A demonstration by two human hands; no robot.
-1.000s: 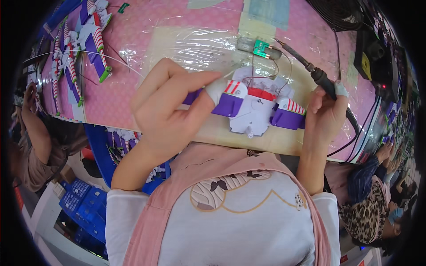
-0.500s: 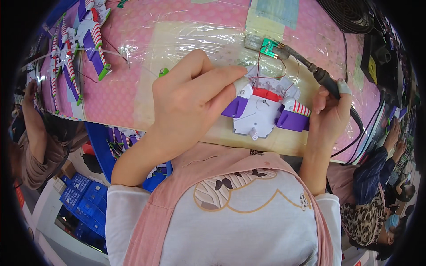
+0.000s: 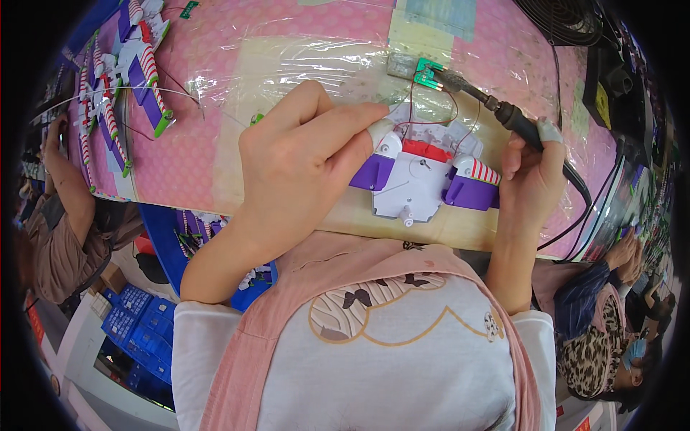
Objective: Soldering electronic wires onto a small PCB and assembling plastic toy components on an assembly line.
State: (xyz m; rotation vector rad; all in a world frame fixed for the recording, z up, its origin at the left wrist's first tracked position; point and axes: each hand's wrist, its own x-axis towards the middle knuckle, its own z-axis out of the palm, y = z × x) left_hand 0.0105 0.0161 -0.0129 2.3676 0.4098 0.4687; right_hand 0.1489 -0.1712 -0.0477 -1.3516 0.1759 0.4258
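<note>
A white, purple and red plastic toy part [image 3: 420, 179] lies on the pink work table [image 3: 215, 86] in front of me. My left hand [image 3: 305, 161] rests on its left side, the taped index fingertip pressing near its top left corner. My right hand [image 3: 532, 183] grips a black soldering iron [image 3: 496, 108] whose tip touches a small green circuit board [image 3: 429, 74] just beyond the toy. Thin red wires [image 3: 438, 108] run from the board down to the toy part.
Several finished white, purple and striped toy pieces [image 3: 122, 79] lie at the table's far left. A black fan [image 3: 568, 18] and dark equipment stand at the far right. Other people sit at both sides. Blue crates [image 3: 136, 337] stand below the table on the left.
My left hand has slid right and upward along the toy part, its index finger now stretched to the top left corner. The soldering iron stays at the green board.
</note>
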